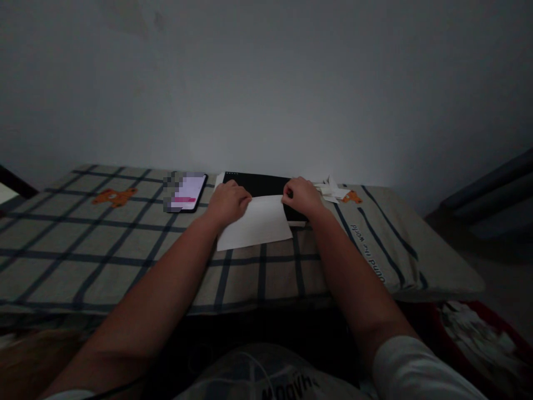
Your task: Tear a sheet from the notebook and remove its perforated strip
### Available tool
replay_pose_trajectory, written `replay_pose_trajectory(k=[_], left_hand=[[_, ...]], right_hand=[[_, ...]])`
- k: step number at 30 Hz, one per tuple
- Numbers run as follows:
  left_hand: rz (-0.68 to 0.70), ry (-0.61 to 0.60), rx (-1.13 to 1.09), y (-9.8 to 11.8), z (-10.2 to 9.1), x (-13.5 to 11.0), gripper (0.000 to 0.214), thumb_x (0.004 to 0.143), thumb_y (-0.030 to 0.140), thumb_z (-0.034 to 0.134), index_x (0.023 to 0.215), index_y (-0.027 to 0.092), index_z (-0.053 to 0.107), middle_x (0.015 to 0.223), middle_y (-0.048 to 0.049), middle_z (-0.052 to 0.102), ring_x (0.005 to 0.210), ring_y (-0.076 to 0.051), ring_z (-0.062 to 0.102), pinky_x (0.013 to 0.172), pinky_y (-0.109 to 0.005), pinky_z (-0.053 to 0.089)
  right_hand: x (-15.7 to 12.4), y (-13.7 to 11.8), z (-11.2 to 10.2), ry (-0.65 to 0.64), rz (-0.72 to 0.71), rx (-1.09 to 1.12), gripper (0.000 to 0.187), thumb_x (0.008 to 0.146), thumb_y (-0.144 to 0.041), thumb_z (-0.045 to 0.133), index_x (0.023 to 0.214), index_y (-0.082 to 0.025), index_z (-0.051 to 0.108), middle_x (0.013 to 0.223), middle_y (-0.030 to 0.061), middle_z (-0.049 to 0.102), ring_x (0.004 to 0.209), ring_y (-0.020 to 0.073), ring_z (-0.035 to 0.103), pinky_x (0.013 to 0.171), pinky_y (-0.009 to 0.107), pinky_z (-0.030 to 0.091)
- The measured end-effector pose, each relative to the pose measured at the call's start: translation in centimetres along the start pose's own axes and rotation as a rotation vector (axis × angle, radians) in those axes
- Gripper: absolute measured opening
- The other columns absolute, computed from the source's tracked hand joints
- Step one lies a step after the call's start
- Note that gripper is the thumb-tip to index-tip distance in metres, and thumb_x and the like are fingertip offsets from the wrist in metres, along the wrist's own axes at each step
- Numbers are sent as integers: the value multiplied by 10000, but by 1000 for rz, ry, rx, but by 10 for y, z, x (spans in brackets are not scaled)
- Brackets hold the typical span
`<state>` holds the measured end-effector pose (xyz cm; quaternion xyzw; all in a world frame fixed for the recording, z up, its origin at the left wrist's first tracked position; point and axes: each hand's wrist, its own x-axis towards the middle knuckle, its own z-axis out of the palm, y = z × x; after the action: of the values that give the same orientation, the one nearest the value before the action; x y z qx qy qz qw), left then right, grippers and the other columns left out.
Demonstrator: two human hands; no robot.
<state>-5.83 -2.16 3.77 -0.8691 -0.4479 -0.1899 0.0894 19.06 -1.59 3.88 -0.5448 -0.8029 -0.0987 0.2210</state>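
A sheet of white paper (256, 224) is stretched between my two hands, tilted toward me over a black flat board or book (260, 184). My left hand (230, 203) pinches its upper left corner. At the upper right corner, my right hand (303, 197) has thumb and fingertips closed on the paper. The sheet's lower edge hangs over the checked cloth. Right of my right hand lie folded white paper pieces (333, 190), partly hidden by that hand. The black surface shows above the sheet and between my hands.
A phone (189, 191) with a lit screen lies to the left on the checked cloth (125, 239), which has orange bear prints. A plain wall (266, 100) rises behind. Below right, a red container (499, 316) holds crumpled white paper.
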Motion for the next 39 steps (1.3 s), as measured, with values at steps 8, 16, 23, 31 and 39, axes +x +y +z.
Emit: replay_pose_trajectory(k=[8,16,23,31,39], left_hand=[[17,7,-22,18,5,1,300,909,306,450,912,211,734,965,-70,736,952,-263,553,775,-393,375],[-64,60,-8,30,8,1,294,884,323,474,865,203,742,923,-73,741,938,-269,564,771,-401,362],[-106,108,2,33,11,1,269,860,361,518,840,213,741,901,-67,741,931,-272,576,781,-412,362],[-159,140,34,30,5,3,240,835,316,524,802,218,740,887,-67,750,918,-281,578,798,-433,373],[-158,141,22,13,3,3,242,811,294,532,818,189,750,870,-98,733,937,-305,582,809,-456,390]], right_hand=[[2,-32,6,-37,-239,82,223,903,-289,509,998,-197,689,1028,67,672,994,222,525,823,344,328],[4,-45,13,-69,-225,40,201,904,-273,515,916,-189,697,952,75,686,951,225,528,773,341,313],[5,-49,13,-43,-241,11,211,906,-273,509,895,-185,701,923,69,687,931,225,529,758,348,307],[4,-46,4,-44,-219,-8,204,894,-237,496,878,-188,693,938,77,689,940,233,515,766,357,301],[3,-35,0,-28,-135,-2,179,870,-220,516,857,-184,691,933,88,685,933,238,513,768,361,298]])
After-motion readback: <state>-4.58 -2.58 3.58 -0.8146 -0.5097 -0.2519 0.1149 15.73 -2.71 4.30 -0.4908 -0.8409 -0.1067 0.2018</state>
